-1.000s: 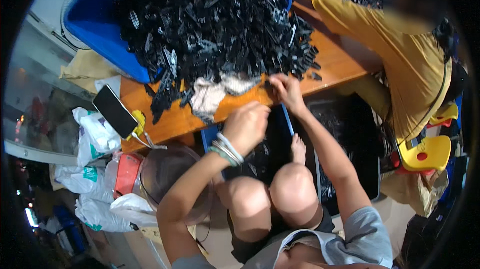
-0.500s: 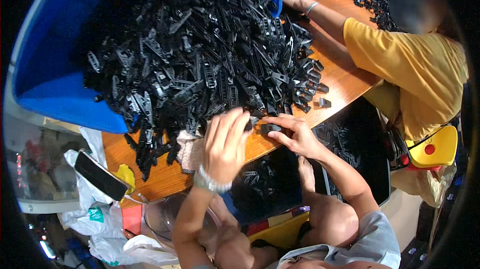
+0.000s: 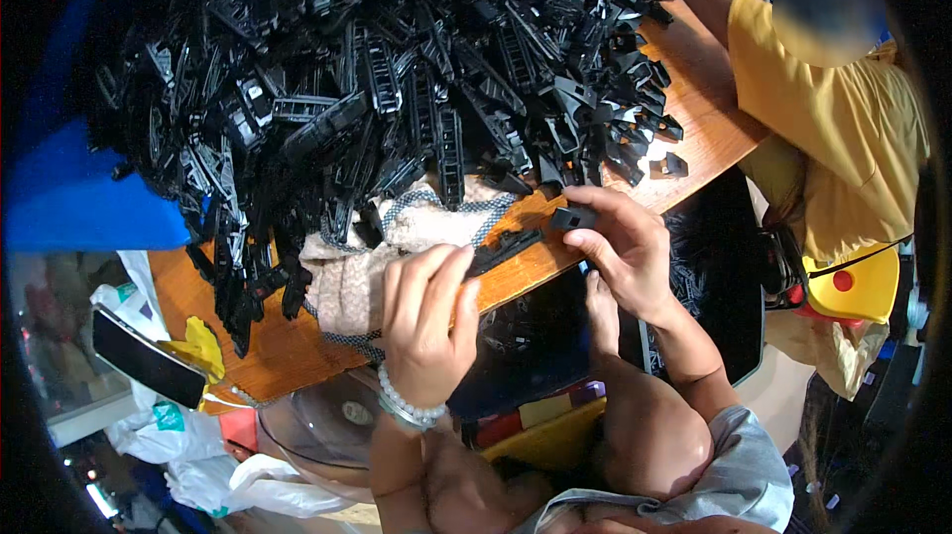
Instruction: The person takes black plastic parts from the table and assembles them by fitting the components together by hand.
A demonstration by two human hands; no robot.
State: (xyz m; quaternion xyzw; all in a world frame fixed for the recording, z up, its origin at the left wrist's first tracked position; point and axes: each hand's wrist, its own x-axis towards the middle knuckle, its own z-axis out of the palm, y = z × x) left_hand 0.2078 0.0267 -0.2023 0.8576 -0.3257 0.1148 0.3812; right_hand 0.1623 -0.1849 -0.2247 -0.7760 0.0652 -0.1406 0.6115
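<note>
My right hand (image 3: pixel 627 258) pinches a small black plastic piece (image 3: pixel 573 218) between thumb and fingertips, just above the table's front edge. To its left, my left hand (image 3: pixel 428 316) is closed, with a pale beaded bracelet on the wrist. A long black plastic strip (image 3: pixel 508 248) runs along the table edge from its fingertips; the end by the fingers is hidden. Beside this hand lies a crumpled cream cloth (image 3: pixel 342 281) with a dark checked border. Beyond both hands spreads a large heap of black plastic parts (image 3: pixel 387 78), many long and ladder-like.
The heap covers much of the wooden table (image 3: pixel 297 360) and reaches a blue bin (image 3: pixel 89 192) at left. A phone (image 3: pixel 149 356) stands at the table's left corner. Dark containers sit below the front edge. A person in a yellow shirt (image 3: pixel 808 127) works at right, near a yellow stool (image 3: pixel 863 281).
The view has shifted nearer the heap, showing more of the cloth. My left hand, blurred before, has come down beside the strip at the edge. My right hand still pinches the small black piece.
</note>
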